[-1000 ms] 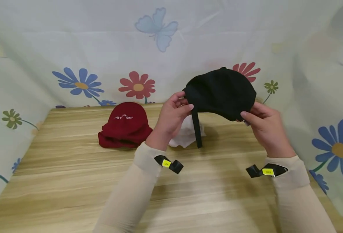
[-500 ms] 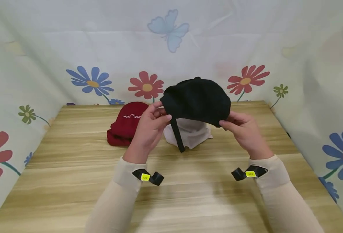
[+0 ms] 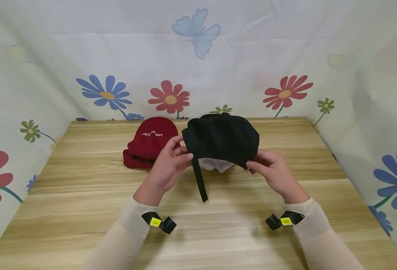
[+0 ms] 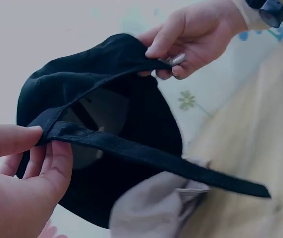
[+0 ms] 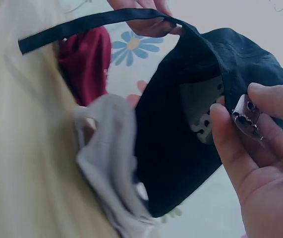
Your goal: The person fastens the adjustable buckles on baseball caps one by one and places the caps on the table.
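Both hands hold a black cap (image 3: 222,138) above the table, its back opening toward me. My left hand (image 3: 166,165) pinches the rim at the left, beside a loose black strap (image 3: 199,180) that hangs down. At the other side, my right hand (image 3: 276,172) pinches the rim near a small metal buckle (image 5: 245,116). Just behind and below the black cap is a light grey cap (image 4: 151,208), mostly hidden in the head view. A dark red cap (image 3: 151,142) with white lettering lies to the left, close to my left fingers.
The wood-grain table (image 3: 83,210) extends on all sides of the caps. A white cloth backdrop (image 3: 134,56) with printed flowers and a butterfly encloses the back and both sides.
Both hands have carried the black cap left, then down toward the table, over the light grey cap. The red and grey caps stay on the table.
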